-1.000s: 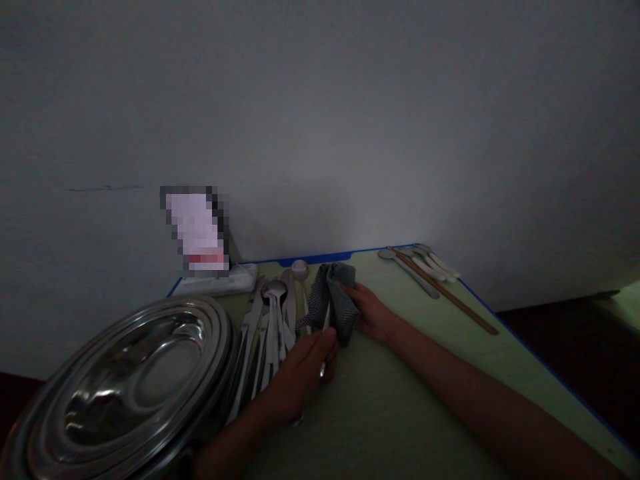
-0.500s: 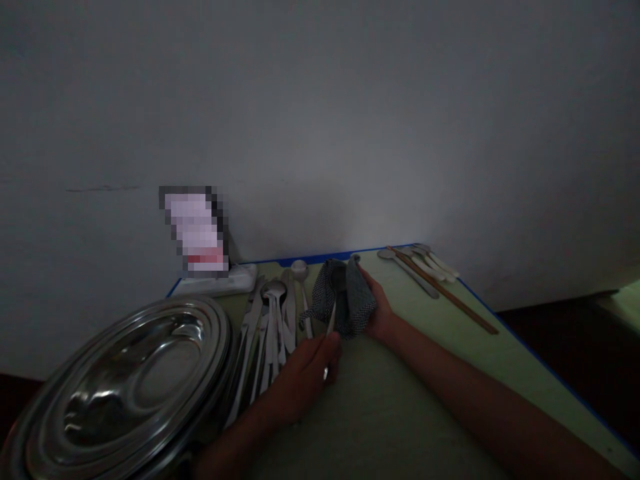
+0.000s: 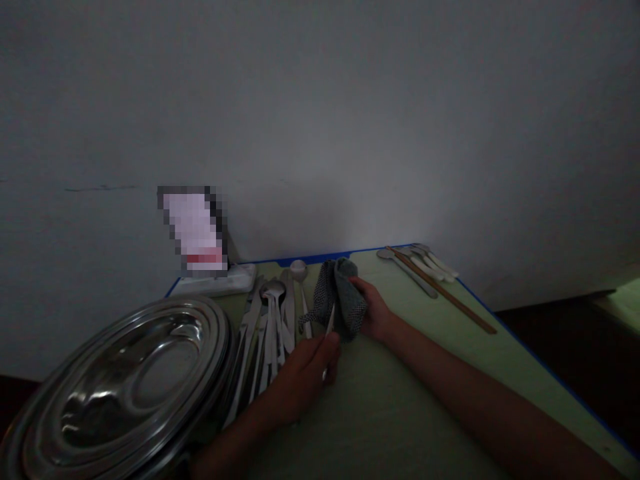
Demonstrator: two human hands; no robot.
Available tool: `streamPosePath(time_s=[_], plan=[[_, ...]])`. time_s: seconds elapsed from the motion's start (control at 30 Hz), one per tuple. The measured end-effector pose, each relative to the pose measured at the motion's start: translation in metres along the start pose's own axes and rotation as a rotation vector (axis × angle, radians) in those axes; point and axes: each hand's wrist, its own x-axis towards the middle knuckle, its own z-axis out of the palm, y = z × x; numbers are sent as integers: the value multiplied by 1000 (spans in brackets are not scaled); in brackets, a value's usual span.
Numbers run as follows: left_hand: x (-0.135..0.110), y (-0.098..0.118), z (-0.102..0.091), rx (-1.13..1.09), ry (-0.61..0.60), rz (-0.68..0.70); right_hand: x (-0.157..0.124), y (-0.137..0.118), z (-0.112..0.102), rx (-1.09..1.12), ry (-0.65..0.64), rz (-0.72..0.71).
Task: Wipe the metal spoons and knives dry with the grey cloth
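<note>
My left hand (image 3: pixel 314 363) is closed around the handle of a metal spoon (image 3: pixel 331 321), which points up and away. The spoon's head is hidden in a grey checked cloth (image 3: pixel 347 300). On the cloth's right side, my right hand (image 3: pixel 373 310) grips it, with the fingers folded around the fabric. Just left of my left hand lies a bunch of metal cutlery (image 3: pixel 273 320), with several spoons and knives. A round-headed ladle (image 3: pixel 299 270) lies between that bunch and the cloth.
Stacked steel plates (image 3: pixel 220 327) fill the table's left side. Behind them a blurred phone (image 3: pixel 195 230) leans above a white power strip (image 3: pixel 220 280). At the right lie a spoon (image 3: pixel 407 273), wooden chopsticks (image 3: pixel 445 293) and white-handled forks (image 3: pixel 433 263). A wall stands behind the table.
My right hand has folded the cloth over the spoon's head, which showed in part before. The left hand has stayed nearly in place.
</note>
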Motion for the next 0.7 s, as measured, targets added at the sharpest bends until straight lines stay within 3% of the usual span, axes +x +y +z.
streamPosePath(time_s=[0.13,0.3,0.7], plan=[[0,1,0,-2,-12,3,-1,-1,1,98,-13,116],[0,1,1,-20,-14,18,-2,-3,3,126,22,88],[0,-2,2,-56,-24,-8,-1,-1,1,79,-26,75]])
